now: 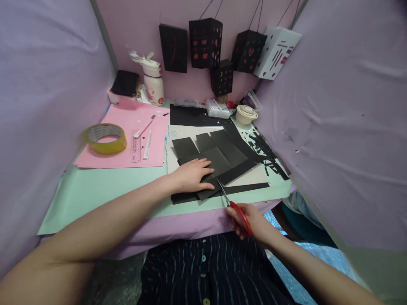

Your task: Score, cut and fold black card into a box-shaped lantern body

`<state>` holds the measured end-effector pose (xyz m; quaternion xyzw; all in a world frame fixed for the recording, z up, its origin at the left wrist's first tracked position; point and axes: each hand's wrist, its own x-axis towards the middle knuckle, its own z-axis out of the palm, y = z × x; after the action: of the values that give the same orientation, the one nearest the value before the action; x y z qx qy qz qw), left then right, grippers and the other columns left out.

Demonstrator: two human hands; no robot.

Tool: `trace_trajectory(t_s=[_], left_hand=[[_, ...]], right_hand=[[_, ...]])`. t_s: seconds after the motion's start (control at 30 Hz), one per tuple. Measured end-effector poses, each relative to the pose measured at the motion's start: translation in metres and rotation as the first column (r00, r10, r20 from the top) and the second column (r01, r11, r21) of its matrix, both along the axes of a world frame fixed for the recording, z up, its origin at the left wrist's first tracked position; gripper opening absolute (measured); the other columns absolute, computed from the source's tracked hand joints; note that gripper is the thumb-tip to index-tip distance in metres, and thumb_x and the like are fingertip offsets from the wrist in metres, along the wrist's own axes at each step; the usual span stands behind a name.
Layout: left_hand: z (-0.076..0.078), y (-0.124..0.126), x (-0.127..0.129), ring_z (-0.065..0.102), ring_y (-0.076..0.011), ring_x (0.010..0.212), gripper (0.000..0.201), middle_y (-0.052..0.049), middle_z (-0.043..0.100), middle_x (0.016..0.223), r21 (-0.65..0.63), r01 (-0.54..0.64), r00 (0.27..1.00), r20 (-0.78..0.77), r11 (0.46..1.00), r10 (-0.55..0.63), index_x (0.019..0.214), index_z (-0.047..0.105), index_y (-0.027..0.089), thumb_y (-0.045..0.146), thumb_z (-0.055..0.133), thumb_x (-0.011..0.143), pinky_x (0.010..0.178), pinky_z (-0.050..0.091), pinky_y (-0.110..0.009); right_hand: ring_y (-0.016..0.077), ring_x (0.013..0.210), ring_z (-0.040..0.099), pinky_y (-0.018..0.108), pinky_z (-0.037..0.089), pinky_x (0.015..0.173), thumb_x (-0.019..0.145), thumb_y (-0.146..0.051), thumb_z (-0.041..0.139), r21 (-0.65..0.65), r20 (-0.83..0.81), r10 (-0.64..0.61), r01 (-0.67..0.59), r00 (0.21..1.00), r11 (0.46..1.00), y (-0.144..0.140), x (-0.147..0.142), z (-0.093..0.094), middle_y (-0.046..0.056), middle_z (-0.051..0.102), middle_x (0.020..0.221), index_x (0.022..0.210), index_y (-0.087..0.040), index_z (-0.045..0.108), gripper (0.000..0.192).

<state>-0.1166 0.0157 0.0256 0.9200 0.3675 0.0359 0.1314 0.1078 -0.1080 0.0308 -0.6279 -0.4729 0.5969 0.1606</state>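
Note:
My left hand lies flat with its fingers stretched out on a sheet of black paper. The sheet has fold lines and is slit into flaps along its far edge. Around the red handles of a pair of scissors, my right hand is closed. The blades point away from me and meet the near edge of the black paper, just right of my left thumb. Under the sheet are a pale board and a further black strip.
Black paper scraps are strewn on the right. Pink paper at the left carries a tape roll, a ruler, a craft knife and a white pen. Behind stand a bottle and a cream tub; paper lanterns hang above.

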Motion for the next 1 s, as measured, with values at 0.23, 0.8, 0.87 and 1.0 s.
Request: trace_trajectory(t_s=[0.23, 0.8, 0.87, 1.0], left_hand=[[-0.002, 0.001, -0.001, 0.03, -0.0291, 0.142, 0.075, -0.013, 0.034, 0.153, -0.007, 0.0, 1.0, 0.016, 1.0, 0.001, 0.141, 0.049, 0.018, 0.069, 0.051, 0.085, 0.116, 0.022, -0.039], [-0.002, 0.001, -0.002, 0.031, -0.0263, 0.142, 0.062, -0.01, 0.035, 0.153, -0.021, -0.009, 0.998, 0.061, 1.0, 0.01, 0.139, 0.051, 0.021, 0.063, 0.04, 0.093, 0.115, 0.022, -0.038], [-0.003, 0.002, -0.002, 0.031, -0.0255, 0.142, 0.054, -0.01, 0.037, 0.152, -0.024, -0.005, 0.998, 0.058, 1.0, 0.006, 0.138, 0.052, 0.02, 0.053, 0.036, 0.098, 0.115, 0.022, -0.038], [-0.005, 0.004, -0.001, 0.03, -0.0261, 0.143, 0.047, -0.011, 0.036, 0.153, -0.018, 0.015, 1.0, 0.027, 1.0, -0.014, 0.14, 0.05, 0.019, 0.039, 0.041, 0.098, 0.115, 0.022, -0.037]], right_hand=[[0.0078, 0.04, 0.05, 0.018, 0.039, 0.037, 0.08, -0.069, 0.055, -0.041, -0.005, -0.031, 0.031, 1.0, 0.999, -0.001, -0.008, 0.001, -0.003, 0.056, 0.053, 0.073, -0.017, 0.052, 0.052], [0.0092, 0.042, 0.05, 0.02, 0.04, 0.04, 0.08, -0.07, 0.054, -0.065, 0.015, -0.018, 0.019, 1.0, 0.998, 0.0, -0.009, 0.009, -0.001, 0.056, 0.053, 0.071, -0.018, 0.052, 0.053], [0.0095, 0.043, 0.051, 0.021, 0.04, 0.041, 0.08, -0.071, 0.053, -0.057, 0.006, -0.016, 0.016, 1.0, 0.998, 0.0, -0.01, 0.009, -0.001, 0.057, 0.055, 0.071, -0.017, 0.053, 0.055], [0.0096, 0.044, 0.053, 0.021, 0.041, 0.041, 0.081, -0.071, 0.052, -0.044, -0.016, -0.017, 0.016, 1.0, 0.999, 0.003, -0.009, 0.008, 0.0, 0.06, 0.061, 0.074, -0.017, 0.053, 0.054]])
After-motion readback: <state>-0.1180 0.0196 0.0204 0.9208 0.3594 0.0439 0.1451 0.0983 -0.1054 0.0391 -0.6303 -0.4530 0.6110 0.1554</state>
